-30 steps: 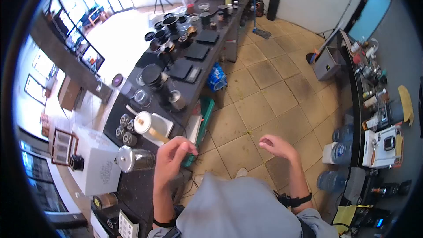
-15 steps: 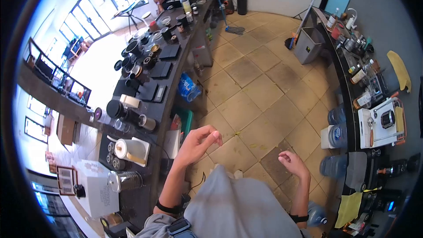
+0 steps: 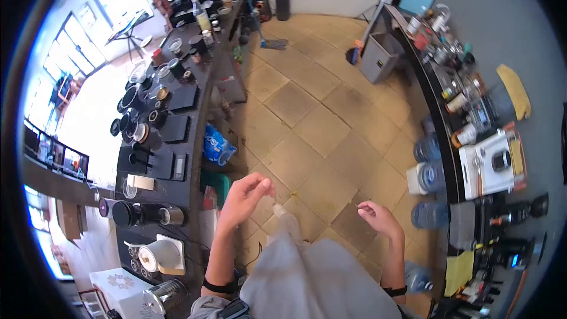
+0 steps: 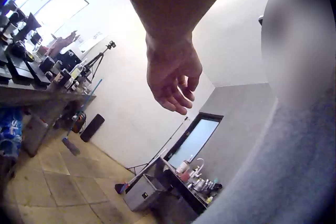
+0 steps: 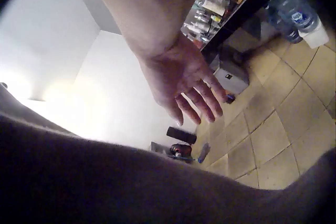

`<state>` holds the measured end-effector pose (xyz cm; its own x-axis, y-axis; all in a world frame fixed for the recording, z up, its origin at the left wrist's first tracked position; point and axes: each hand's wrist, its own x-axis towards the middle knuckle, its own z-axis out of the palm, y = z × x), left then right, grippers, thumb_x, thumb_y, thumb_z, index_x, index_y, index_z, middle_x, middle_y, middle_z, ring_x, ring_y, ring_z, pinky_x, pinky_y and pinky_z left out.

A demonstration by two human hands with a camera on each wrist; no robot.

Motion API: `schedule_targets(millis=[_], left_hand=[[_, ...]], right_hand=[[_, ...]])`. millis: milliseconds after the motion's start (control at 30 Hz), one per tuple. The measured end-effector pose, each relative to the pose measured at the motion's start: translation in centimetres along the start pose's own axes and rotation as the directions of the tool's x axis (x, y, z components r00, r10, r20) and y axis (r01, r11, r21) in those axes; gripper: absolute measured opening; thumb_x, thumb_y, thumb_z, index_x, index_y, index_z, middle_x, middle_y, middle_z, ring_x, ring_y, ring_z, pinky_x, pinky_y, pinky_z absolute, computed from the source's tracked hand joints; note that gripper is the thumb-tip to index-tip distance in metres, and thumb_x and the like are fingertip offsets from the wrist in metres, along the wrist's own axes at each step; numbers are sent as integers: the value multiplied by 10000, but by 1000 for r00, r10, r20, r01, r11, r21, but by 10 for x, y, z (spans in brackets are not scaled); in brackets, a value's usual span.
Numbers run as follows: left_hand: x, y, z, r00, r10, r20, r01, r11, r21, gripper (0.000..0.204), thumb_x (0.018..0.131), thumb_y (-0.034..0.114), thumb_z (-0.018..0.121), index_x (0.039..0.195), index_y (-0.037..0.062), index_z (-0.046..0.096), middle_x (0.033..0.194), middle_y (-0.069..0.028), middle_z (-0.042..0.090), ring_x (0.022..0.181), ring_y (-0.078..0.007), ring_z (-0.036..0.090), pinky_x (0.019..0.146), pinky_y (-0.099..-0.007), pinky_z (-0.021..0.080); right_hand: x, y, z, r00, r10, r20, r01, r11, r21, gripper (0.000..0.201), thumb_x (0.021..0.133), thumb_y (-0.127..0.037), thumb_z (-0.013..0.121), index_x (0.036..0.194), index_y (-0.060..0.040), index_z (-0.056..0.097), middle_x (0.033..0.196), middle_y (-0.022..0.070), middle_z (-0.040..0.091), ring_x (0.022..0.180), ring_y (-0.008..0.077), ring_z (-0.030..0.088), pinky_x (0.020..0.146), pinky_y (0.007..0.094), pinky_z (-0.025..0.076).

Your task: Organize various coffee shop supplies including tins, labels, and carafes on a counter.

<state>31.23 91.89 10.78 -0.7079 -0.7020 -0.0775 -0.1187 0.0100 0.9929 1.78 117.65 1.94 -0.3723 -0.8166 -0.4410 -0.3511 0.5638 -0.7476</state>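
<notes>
My left hand (image 3: 245,199) hangs in the air over the tiled floor, nearest to the dark counter on the left, and touches nothing. Its fingers are loosely bent in the left wrist view, where the hand (image 4: 172,77) holds nothing. Lower and to the right in the head view is my right hand (image 3: 380,218), also in mid-air and empty. The right wrist view shows that hand (image 5: 184,81) with its fingers relaxed and spread a little. Beside the left forearm, a cream kettle (image 3: 158,256) stands on the counter.
Black scales (image 3: 176,128), cups and jars line the left counter (image 3: 204,94). A blue packet (image 3: 218,145) lies beneath it. The right counter bears bottles and a white tray (image 3: 471,168), with water jugs (image 3: 429,215) below. Further off are a grey bin (image 3: 379,59) and a mop (image 3: 273,44).
The head view has shifted forward along the aisle and turned, with the left counter's items now lower in view. A foot shows stepping out. Both hands stay empty.
</notes>
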Motion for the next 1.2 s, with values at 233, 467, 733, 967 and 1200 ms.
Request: schedule_targets(millis=[233, 467, 733, 967, 1200], left_hand=[[69, -7, -96, 987, 75, -143, -62, 993, 97, 268, 1009, 205, 510, 899, -14, 621, 793, -32, 644, 782, -106, 599, 746, -259, 476], [127, -19, -161, 963, 42, -265, -38, 999, 20, 266, 1009, 206, 510, 909, -14, 622, 806, -32, 645, 773, -108, 608, 739, -256, 489], [256, -37, -202, 935, 86, -343, -38, 989, 143, 236, 988, 195, 534, 921, -16, 617, 794, -31, 641, 753, -103, 591, 715, -269, 482], [392, -75, -244, 930, -70, -361, 225, 885, 408, 264, 951, 245, 563, 997, -7, 626, 858, -161, 671, 781, -283, 639, 746, -363, 507], [423, -94, -284, 748, -171, -641, 364, 914, 181, 278, 951, 246, 551, 1038, -7, 625, 849, -119, 670, 784, -199, 635, 744, -339, 506]], right_hand=[[132, -109, 1, 990, -92, 106, 105, 986, -128, 307, 933, -269, 615, 1122, -27, 630, 983, 99, 692, 896, 181, 647, 819, 328, 513], [249, -189, 6, 966, -169, 195, 194, 974, -120, 294, 937, -252, 608, 1128, -29, 627, 974, 93, 688, 888, 178, 643, 820, 321, 513], [414, -208, -12, 933, -283, 222, 313, 942, -118, 316, 918, -210, 625, 1184, -41, 599, 1096, 99, 625, 907, 181, 612, 803, 321, 508], [630, -129, -58, 938, -304, 166, 325, 938, -119, 345, 918, -174, 621, 1238, -63, 560, 1085, 99, 615, 953, 167, 597, 814, 300, 492], [798, -31, -68, 801, 304, 516, -193, 947, -257, 259, 906, -164, 594, 1153, -88, 570, 909, 63, 641, 720, 151, 618, 630, 361, 529]])
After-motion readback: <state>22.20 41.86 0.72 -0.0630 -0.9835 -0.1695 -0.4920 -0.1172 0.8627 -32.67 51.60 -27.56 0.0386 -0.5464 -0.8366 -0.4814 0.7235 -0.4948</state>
